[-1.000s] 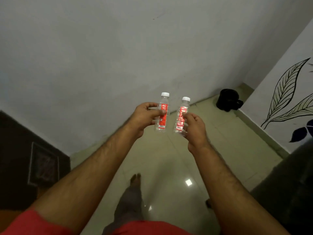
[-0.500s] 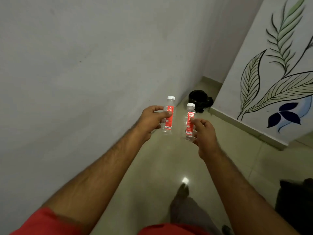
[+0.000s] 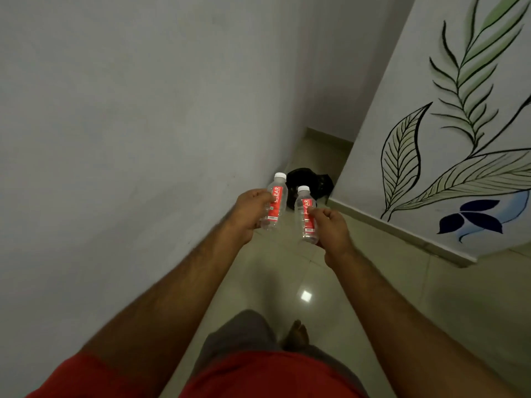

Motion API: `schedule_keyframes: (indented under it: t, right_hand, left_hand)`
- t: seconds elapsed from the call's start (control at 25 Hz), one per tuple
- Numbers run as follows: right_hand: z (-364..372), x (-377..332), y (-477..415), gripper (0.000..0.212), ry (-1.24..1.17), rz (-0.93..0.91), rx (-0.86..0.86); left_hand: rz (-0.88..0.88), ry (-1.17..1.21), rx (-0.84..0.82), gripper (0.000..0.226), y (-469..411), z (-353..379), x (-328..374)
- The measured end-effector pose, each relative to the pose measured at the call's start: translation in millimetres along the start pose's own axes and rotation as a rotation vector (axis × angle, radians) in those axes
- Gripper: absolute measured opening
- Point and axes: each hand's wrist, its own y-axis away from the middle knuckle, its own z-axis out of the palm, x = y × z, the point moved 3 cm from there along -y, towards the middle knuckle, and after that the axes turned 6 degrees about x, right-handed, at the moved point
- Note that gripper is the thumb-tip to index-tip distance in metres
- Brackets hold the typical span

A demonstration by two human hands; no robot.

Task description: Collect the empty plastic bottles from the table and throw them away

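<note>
I hold two small clear plastic bottles with red labels and white caps, both upright in front of me. My left hand (image 3: 250,212) grips the left bottle (image 3: 275,202) around its middle. My right hand (image 3: 330,228) grips the right bottle (image 3: 305,214) by its lower half. Just beyond the bottles, a black bin with a black bag (image 3: 309,182) sits on the floor in the corner, partly hidden by them.
A grey wall (image 3: 129,124) runs close on my left. A white wall painted with leaves (image 3: 459,139) juts in on the right, leaving a narrow tiled passage (image 3: 373,282) toward the corner. My bare foot (image 3: 297,336) is on the floor below.
I have walked closer to the corner; the black bin looks nearer and now sits directly behind the bottles. Both hands keep holding their bottles upright.
</note>
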Motion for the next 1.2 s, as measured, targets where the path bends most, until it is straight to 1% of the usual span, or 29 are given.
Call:
schedule_keyframes:
  t: [0.2,0.32,0.44,0.52,0.64,0.76,0.84,0.92,1.04,1.12,1.2]
  right_hand:
    - [35,-39,-151,0.03,0.077,0.137,-0.006]
    - [59,-45,-249,0.028,0.11,0.232,0.037]
    - [88,-43,-343,0.029,0.099,0.335,0.073]
    - [105,-36,-407,0.029,0.091,0.393,0.098]
    - [120,-10,-496,0.03,0.127,0.502,0.12]
    - [120,46,-581,0.032,0.166,0.571,0.122]
    - [122,88,-631,0.03,0.165,0.619,0.112]
    - [124,125,-670,0.035,0.191,0.638,0.115]
    - [127,167,-717,0.045,0.301,0.551,0.141]
    - [125,191,-734,0.043,0.263,0.547,0.178]
    - [127,198,-727,0.038,0.213,0.559,0.214]
  left_hand:
    - [-0.062,-0.08,-0.054,0.034,-174,39,36]
    - [-0.113,-0.167,-0.083,0.037,-288,62,41]
    - [-0.174,-0.241,-0.066,0.042,-391,83,39]
    - [-0.175,-0.298,-0.068,0.038,-459,103,31]
    - [-0.172,-0.387,-0.102,0.023,-552,140,0]
    - [-0.208,-0.458,-0.166,0.024,-636,177,-62]
    - [-0.177,-0.54,-0.162,0.03,-688,197,-114]
    - [-0.157,-0.612,-0.147,0.042,-727,214,-159]
    - [-0.104,-0.659,-0.115,0.053,-758,236,-187]
    - [-0.075,-0.659,-0.091,0.048,-765,243,-200]
    - [-0.061,-0.676,-0.045,0.042,-751,243,-204]
